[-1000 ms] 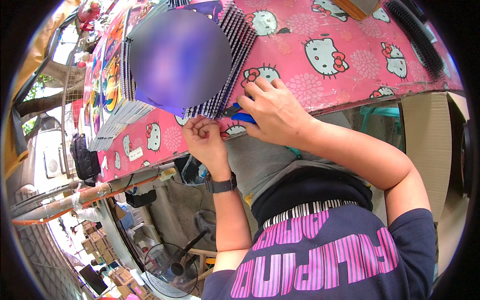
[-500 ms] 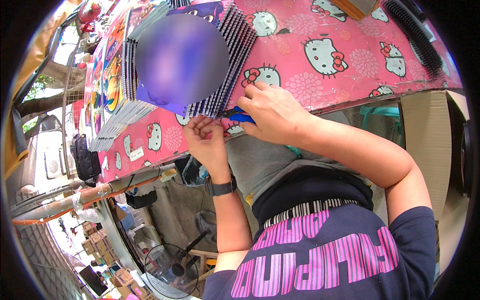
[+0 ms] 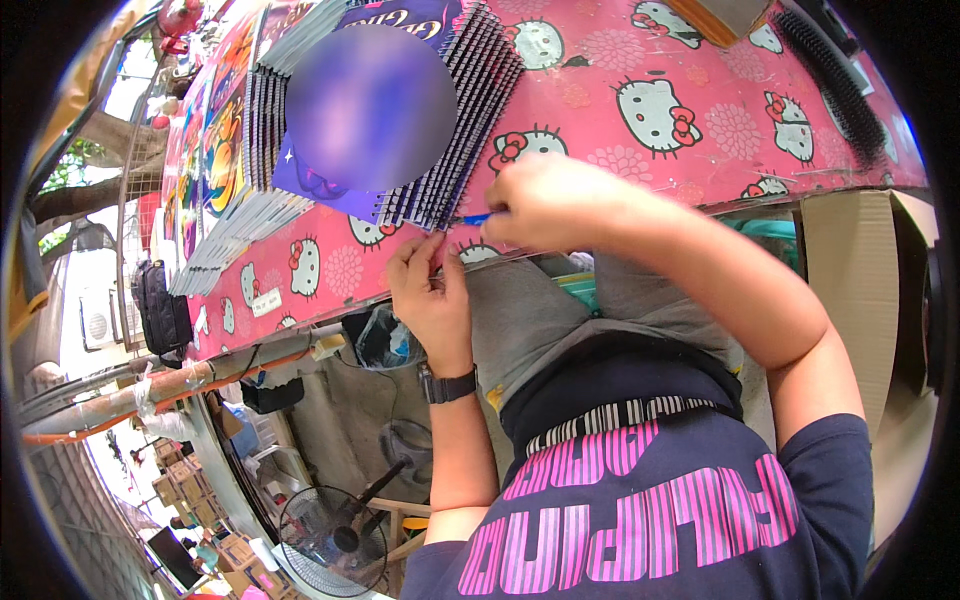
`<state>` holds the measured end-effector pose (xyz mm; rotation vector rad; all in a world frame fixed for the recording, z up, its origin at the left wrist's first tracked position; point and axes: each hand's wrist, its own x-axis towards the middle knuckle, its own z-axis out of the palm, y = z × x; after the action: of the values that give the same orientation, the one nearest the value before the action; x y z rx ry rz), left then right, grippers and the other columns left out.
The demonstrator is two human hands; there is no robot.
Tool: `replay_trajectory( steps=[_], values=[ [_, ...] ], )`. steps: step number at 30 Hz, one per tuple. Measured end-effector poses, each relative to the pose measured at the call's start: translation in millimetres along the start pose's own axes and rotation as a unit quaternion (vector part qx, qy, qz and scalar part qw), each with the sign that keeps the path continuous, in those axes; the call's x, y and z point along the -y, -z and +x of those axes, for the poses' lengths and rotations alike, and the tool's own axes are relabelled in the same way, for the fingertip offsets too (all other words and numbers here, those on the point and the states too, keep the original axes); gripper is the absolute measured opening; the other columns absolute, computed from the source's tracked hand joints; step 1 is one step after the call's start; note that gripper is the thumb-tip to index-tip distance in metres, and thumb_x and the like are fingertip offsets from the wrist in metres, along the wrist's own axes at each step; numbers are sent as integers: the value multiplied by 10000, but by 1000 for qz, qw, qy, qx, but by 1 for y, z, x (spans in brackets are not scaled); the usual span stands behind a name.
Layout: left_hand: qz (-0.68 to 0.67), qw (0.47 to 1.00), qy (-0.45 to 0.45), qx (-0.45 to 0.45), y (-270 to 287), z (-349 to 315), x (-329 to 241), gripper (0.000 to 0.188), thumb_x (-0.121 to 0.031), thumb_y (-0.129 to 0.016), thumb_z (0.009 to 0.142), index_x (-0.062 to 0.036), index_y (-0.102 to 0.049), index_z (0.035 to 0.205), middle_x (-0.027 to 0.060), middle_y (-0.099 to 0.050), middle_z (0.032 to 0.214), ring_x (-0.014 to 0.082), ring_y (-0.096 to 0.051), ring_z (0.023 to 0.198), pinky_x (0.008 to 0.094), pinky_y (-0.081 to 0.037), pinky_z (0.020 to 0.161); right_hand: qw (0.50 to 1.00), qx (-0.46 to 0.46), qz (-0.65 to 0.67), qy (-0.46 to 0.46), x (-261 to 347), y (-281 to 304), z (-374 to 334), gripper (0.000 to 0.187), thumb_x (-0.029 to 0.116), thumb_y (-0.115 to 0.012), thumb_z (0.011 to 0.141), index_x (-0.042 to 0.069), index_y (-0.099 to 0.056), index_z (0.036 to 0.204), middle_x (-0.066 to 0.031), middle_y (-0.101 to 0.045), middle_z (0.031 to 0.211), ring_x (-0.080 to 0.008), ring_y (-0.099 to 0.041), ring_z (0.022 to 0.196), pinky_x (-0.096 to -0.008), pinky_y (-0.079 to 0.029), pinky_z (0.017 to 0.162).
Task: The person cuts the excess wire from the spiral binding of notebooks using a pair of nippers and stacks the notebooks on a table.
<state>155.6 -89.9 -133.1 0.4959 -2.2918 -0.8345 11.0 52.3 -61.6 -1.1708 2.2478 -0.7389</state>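
Observation:
A stack of purple-covered spiral notebooks [image 3: 330,185] lies fanned out on the pink table, black coil bindings along both sides. At the stack's near right corner, the curled fingers of my left hand [image 3: 430,290] rest close to the coil ends, thumb and forefinger close together. Whatever they pinch is too small to make out. My right hand [image 3: 550,205], blurred by motion, is closed around blue-handled pliers [image 3: 474,219]. Their tip points left at the same corner of the bindings, and most of the handles are hidden in my palm.
A pink cartoon-print cover [image 3: 600,100] spreads over the table. Left of the stack lie fanned colourful booklets [image 3: 225,165]. A black coil bundle [image 3: 830,95] and a brown box [image 3: 715,18] sit at the far right. Below are a cardboard box [image 3: 850,300] and a fan [image 3: 335,540].
My right hand has turned and blurred, showing less of the pliers' blue handles. My left hand has shifted slightly right and down in the picture, its forefinger now extended toward the coil ends.

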Motion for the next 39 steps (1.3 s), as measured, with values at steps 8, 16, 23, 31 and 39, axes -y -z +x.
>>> replay_trajectory(
  steps=[8, 16, 23, 31, 39],
  values=[
    [54, 997, -41, 49, 14, -3, 0, 225, -49, -669, 812, -49, -693, 1035, 100, -612, 1030, 198, -589, 855, 283, -480, 663, 981, -152, -101, 72, -6, -7, -16, 333, 282, -666, 758, 30, -638, 974, -138, -610, 919, -302, -591, 941, -437, -463, 812],
    [81, 990, -109, 49, 23, -8, 3, 265, -10, -698, 760, -53, -700, 1022, 101, -631, 1021, 247, -586, 940, 336, -475, 824, 944, -265, -145, 133, -9, -39, -15, 322, 269, -705, 708, 49, -639, 934, -127, -568, 961, -290, -528, 1002, -445, -421, 812],
    [53, 996, -64, 40, 21, -12, -1, 234, -21, -716, 764, -56, -706, 995, 97, -650, 1028, 246, -589, 956, 342, -473, 845, 955, -232, -133, 130, -7, -36, -16, 347, 275, -711, 717, 40, -653, 965, -140, -590, 934, -304, -563, 964, -446, -454, 801],
    [-5, 994, -70, 80, 29, 2, 15, 153, -32, -733, 772, -60, -707, 919, 80, -641, 956, 208, -575, 856, 294, -464, 661, 883, 238, 376, -148, -14, 31, 24, 438, 371, -637, 863, -68, -636, 867, -130, -664, 725, -209, -656, 605, -327, -514, 580],
    [80, 967, 55, -235, 104, -19, 87, 85, -74, -674, 865, -21, -662, 930, 64, -638, 886, 160, -572, 739, 263, -462, 629, 983, -145, -96, 51, -4, 11, -30, 459, 306, -729, 745, 24, -637, 1095, -179, -628, 1010, -315, -602, 1004, -401, -466, 859]
  ],
)
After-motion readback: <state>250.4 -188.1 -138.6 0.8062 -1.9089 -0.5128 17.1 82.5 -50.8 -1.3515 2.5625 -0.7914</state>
